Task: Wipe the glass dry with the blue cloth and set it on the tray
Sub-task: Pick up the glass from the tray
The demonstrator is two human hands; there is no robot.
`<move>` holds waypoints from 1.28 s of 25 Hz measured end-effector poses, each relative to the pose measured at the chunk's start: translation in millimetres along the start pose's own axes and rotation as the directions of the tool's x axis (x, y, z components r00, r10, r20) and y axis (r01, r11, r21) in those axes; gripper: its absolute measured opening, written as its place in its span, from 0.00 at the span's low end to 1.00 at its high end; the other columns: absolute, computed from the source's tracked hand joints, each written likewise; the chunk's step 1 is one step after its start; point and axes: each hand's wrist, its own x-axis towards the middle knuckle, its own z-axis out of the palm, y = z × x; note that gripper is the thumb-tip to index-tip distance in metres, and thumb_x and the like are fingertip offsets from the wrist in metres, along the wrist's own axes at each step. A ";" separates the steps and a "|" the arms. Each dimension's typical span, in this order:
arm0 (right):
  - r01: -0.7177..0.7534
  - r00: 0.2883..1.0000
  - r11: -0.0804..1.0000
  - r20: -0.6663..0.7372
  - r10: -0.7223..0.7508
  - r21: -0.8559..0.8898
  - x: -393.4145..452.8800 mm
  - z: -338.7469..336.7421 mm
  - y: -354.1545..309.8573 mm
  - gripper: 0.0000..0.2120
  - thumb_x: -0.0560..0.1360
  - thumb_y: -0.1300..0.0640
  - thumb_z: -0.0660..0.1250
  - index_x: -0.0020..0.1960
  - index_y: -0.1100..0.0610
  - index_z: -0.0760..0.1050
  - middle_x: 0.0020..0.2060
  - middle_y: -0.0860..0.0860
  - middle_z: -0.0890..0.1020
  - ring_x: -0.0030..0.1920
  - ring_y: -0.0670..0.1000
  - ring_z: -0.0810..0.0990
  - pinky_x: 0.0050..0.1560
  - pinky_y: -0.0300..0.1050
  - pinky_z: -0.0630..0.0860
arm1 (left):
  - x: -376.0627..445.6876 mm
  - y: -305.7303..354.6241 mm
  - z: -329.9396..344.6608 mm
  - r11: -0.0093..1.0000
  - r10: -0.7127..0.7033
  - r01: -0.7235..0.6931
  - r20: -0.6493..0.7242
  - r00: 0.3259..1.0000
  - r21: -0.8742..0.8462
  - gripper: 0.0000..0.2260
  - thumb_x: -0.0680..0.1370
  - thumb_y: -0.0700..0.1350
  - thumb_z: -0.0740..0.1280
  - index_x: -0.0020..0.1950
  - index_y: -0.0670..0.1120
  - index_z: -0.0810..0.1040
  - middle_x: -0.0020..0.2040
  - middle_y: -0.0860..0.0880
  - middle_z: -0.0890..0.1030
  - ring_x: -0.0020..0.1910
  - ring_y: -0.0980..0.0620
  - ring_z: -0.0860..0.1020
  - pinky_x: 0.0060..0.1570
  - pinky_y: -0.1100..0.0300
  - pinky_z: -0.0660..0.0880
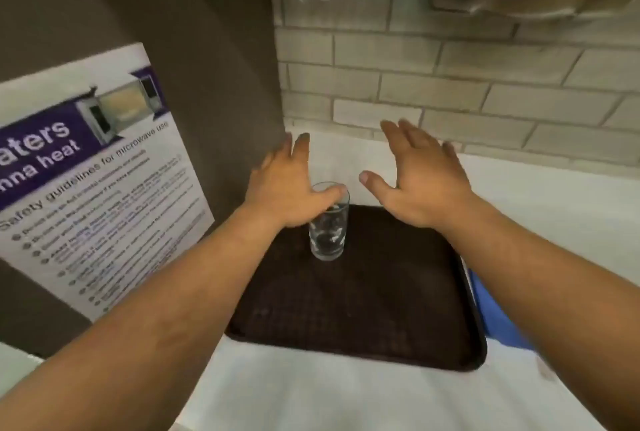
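On dark tray, glass stands upright, mouth up.

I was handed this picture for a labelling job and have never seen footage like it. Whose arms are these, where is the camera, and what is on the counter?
No machine here: a person wears a camera on the head, looking down at their own bare arms. The left hand is spread open, its thumb at the rim of a clear glass; whether it touches is unclear. The right hand hovers open, holding nothing. The glass stands upright on a dark brown tray on a white counter. A blue cloth peeks out beside the tray's right edge. A microwave safety poster hangs at left.
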 end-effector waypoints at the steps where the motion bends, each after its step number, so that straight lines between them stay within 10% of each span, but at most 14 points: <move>1: -0.021 0.998 1.000 0.055 0.021 0.000 -14.6 10.7 6.0 0.43 0.72 0.29 0.54 0.81 0.47 0.49 0.82 0.55 0.56 0.81 0.59 0.55 0.77 0.65 0.51 | -2.0 -10.0 16.4 0.990 -0.035 0.046 0.087 0.996 -0.131 0.50 0.67 0.70 0.71 0.82 0.47 0.60 0.81 0.43 0.68 0.77 0.39 0.69 0.69 0.49 0.69; 4: -0.038 0.985 0.999 0.169 0.037 0.007 -57.9 44.2 29.9 0.41 0.74 0.30 0.54 0.81 0.48 0.49 0.82 0.55 0.57 0.80 0.60 0.56 0.77 0.66 0.54 | -11.7 -40.4 58.3 0.888 -0.090 0.218 0.312 0.946 -0.405 0.51 0.63 0.65 0.77 0.81 0.53 0.60 0.77 0.47 0.73 0.73 0.45 0.74 0.71 0.47 0.73; 9: -0.186 0.966 0.974 0.207 0.157 0.129 -104.5 69.3 80.8 0.36 0.77 0.38 0.57 0.81 0.51 0.55 0.80 0.55 0.63 0.79 0.59 0.61 0.76 0.65 0.59 | -4.6 -32.5 106.4 0.862 -0.052 0.136 0.183 0.982 -0.489 0.39 0.61 0.68 0.78 0.70 0.64 0.70 0.63 0.56 0.80 0.61 0.51 0.81 0.52 0.54 0.81; 14: -0.306 0.931 0.938 0.255 0.260 0.161 -138.3 80.2 176.1 0.32 0.77 0.57 0.63 0.80 0.58 0.59 0.79 0.57 0.64 0.79 0.60 0.59 0.78 0.51 0.55 | -5.9 15.8 148.7 0.784 0.031 0.054 0.125 0.992 -0.618 0.26 0.61 0.60 0.81 0.57 0.58 0.79 0.55 0.49 0.85 0.56 0.50 0.84 0.55 0.50 0.81; 21: -0.089 0.925 0.996 0.369 0.092 -0.025 -124.9 117.0 243.5 0.44 0.73 0.30 0.54 0.82 0.45 0.41 0.81 0.46 0.40 0.81 0.52 0.38 0.79 0.51 0.41 | -0.5 66.7 161.6 0.223 -0.093 0.464 0.455 0.885 -0.857 0.21 0.65 0.54 0.79 0.52 0.45 0.82 0.43 0.46 0.84 0.39 0.46 0.84 0.41 0.50 0.82; 26: -0.276 0.956 0.951 0.147 0.255 0.140 -108.2 130.3 242.5 0.23 0.82 0.48 0.59 0.75 0.51 0.70 0.76 0.52 0.71 0.77 0.55 0.66 0.75 0.49 0.62 | -8.0 73.2 159.2 -0.011 -0.206 0.600 0.589 0.782 -0.800 0.18 0.71 0.61 0.76 0.44 0.46 0.86 0.40 0.46 0.85 0.39 0.46 0.85 0.44 0.48 0.83; 29: -0.499 0.823 0.589 0.134 0.552 0.636 -99.0 105.0 240.1 0.11 0.82 0.54 0.63 0.54 0.57 0.82 0.49 0.59 0.87 0.51 0.59 0.85 0.47 0.48 0.76 | -9.2 77.8 147.9 -0.111 -0.217 0.658 0.664 0.716 -0.745 0.20 0.72 0.61 0.76 0.51 0.45 0.83 0.40 0.45 0.84 0.39 0.44 0.83 0.48 0.46 0.80; 32: -0.295 0.831 -0.157 0.334 0.445 0.943 -103.1 62.7 205.8 0.12 0.76 0.51 0.66 0.51 0.55 0.86 0.52 0.60 0.88 0.51 0.60 0.87 0.44 0.49 0.84 | -8.1 83.0 136.7 -0.069 -0.217 0.700 0.696 0.685 -0.711 0.26 0.71 0.62 0.77 0.57 0.43 0.82 0.43 0.42 0.84 0.41 0.41 0.84 0.49 0.43 0.80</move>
